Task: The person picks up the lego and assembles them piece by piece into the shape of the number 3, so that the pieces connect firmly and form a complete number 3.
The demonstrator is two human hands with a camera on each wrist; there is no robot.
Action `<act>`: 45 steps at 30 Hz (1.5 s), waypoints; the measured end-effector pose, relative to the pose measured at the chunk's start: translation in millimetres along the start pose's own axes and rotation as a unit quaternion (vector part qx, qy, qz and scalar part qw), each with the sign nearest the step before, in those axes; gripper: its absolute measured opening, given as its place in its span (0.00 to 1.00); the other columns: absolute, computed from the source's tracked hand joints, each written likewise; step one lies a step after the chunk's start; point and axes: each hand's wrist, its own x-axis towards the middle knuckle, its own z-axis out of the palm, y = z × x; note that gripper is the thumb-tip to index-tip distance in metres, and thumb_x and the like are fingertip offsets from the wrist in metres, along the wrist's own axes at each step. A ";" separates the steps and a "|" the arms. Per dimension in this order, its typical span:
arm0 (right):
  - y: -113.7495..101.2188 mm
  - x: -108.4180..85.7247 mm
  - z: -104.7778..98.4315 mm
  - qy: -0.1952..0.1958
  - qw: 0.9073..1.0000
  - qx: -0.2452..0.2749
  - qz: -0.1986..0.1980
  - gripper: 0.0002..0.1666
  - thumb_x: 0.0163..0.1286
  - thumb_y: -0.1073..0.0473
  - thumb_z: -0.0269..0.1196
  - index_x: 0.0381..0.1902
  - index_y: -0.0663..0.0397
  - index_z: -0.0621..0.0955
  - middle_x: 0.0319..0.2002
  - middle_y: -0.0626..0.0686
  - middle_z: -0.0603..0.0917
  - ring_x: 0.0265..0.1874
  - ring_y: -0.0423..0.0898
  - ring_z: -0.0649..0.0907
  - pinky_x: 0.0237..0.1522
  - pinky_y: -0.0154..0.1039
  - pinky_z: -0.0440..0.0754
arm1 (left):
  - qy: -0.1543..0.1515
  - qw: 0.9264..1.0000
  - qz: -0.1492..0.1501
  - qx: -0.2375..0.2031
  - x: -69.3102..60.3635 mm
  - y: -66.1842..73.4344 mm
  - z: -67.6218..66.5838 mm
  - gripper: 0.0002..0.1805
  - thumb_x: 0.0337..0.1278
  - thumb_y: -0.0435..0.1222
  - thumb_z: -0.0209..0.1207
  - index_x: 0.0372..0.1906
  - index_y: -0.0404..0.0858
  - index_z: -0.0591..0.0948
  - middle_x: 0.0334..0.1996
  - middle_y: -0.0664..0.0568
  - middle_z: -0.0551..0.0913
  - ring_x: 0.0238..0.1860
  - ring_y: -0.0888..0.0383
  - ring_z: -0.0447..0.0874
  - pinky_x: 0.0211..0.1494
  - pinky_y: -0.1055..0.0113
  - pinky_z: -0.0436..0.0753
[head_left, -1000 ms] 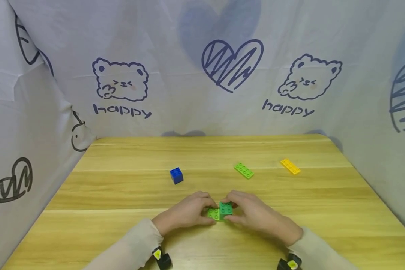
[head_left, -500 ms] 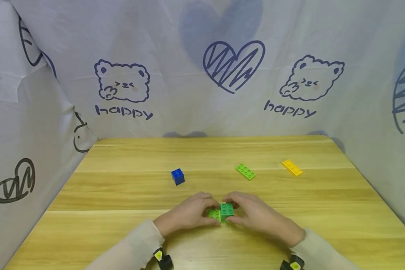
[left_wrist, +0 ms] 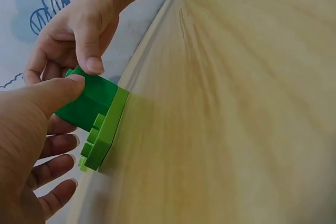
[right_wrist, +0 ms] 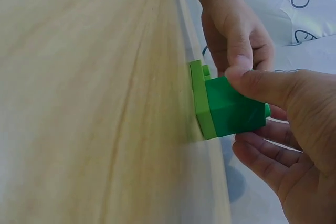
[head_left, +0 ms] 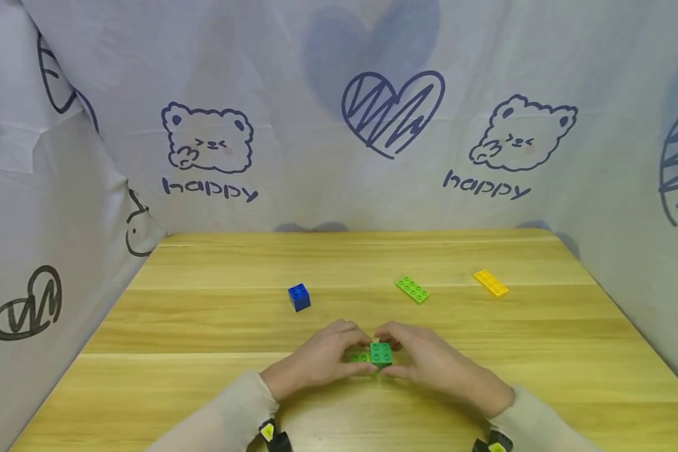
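A dark green square brick stands on one end of a light green studded plate, which lies on the wooden table. From the right, my right hand pinches the brick between thumb and fingers. My left hand reaches in from the left, its thumb and index finger pinching the same brick above the plate's bare studs. In the left wrist view the brick shows seated flush on the plate. Both thumb tips lie close together on its near face. The fingertips behind the brick are partly hidden.
Farther back on the wooden table lie a blue square brick, a loose light green plate and a yellow plate. White cloth with drawn bears and hearts hangs behind and beside the table.
My left thumb and index finger have slid right, from the light green plate onto the dark green brick. My right hand keeps its pinch. The head view has shifted slightly.
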 end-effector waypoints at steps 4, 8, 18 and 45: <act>-1.1 -1.7 -4.9 -0.006 1.000 -0.011 0.012 0.37 0.59 0.43 0.71 0.62 0.51 0.74 0.53 0.44 0.80 0.48 0.40 0.80 0.50 0.40 0.80 | 0.000 1.000 0.001 0.007 -0.5 1.3 0.2 0.28 0.60 0.58 0.60 0.57 0.44 0.80 0.48 0.59 0.80 0.49 0.64 0.75 0.54 0.68 0.76; 0.1 -2.9 -13.5 0.001 1.000 -0.008 0.029 0.38 0.61 0.33 0.65 0.62 0.49 0.75 0.54 0.44 0.80 0.50 0.41 0.79 0.52 0.43 0.79 | 0.002 1.000 0.000 0.011 -0.4 2.8 0.2 0.29 0.60 0.59 0.59 0.58 0.44 0.79 0.48 0.59 0.80 0.49 0.63 0.76 0.54 0.66 0.76; 26.9 -0.8 -23.2 0.108 0.992 -0.025 0.055 0.33 0.69 0.36 0.59 0.60 0.53 0.77 0.55 0.50 0.81 0.50 0.51 0.81 0.49 0.50 0.80 | 0.019 0.999 0.010 0.038 0.4 4.7 2.1 0.26 0.62 0.58 0.58 0.55 0.45 0.80 0.47 0.59 0.80 0.48 0.63 0.76 0.54 0.67 0.76; 97.2 33.7 -30.6 0.078 0.976 -0.153 0.136 0.43 0.66 0.35 0.61 0.66 0.61 0.71 0.58 0.62 0.75 0.56 0.60 0.75 0.59 0.57 0.71 | 0.022 0.997 0.033 0.069 -0.6 5.9 0.6 0.26 0.64 0.58 0.56 0.55 0.43 0.80 0.49 0.57 0.80 0.51 0.62 0.74 0.57 0.67 0.74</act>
